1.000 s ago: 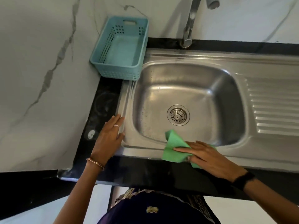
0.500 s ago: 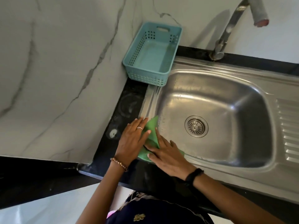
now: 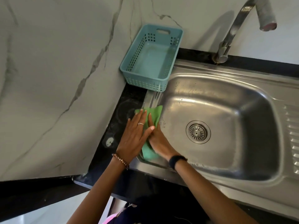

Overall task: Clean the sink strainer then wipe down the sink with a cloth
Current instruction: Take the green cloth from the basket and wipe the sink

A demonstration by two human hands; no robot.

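A green cloth [image 3: 154, 113] lies flat along the left rim of the stainless steel sink [image 3: 226, 110]. My right hand [image 3: 157, 139] presses down on the cloth, fingers pointing away from me. My left hand [image 3: 135, 136] lies flat with fingers together, partly over the cloth and overlapping the right hand's fingers. The round metal strainer [image 3: 198, 132] sits in the drain at the bottom of the basin, to the right of both hands.
A blue perforated plastic basket [image 3: 129, 68] stands at the sink's back left corner against the marble wall [image 3: 56, 78]. The faucet [image 3: 233, 29] rises at the back right. A ribbed drainboard [image 3: 292, 135] lies at the right; black countertop [image 3: 119, 110] borders the left.
The cloth and my right hand slid from the sink's front rim to the left rim, then further along it away from me. My left hand came to rest over the cloth.
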